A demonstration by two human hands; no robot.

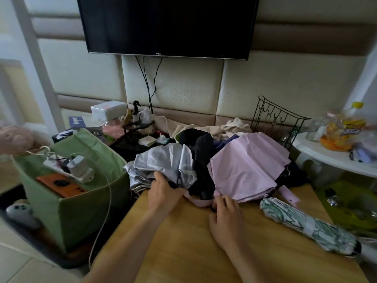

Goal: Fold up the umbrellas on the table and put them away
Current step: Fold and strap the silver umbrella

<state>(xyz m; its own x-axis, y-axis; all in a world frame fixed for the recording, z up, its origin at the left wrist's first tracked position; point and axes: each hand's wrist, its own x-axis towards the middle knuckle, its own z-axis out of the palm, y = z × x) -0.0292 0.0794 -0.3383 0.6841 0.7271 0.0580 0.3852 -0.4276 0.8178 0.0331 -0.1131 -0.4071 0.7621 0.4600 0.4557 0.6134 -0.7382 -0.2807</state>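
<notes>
The silver umbrella [163, 162] lies loose at the far left edge of the wooden table [183, 242], just past the left hand [163, 193], which grips its cloth. The pink umbrella [246, 166] spreads to the right of it. The right hand [224, 213] pinches the pink strap [195, 200] between them. The green leafy umbrella [306, 225] lies rolled up, long way slanting, at the table's right edge.

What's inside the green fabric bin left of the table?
The green fabric bin holds an orange box and a white power strip with a charger plugged in. Anything deeper is hidden by the bin's walls.
</notes>
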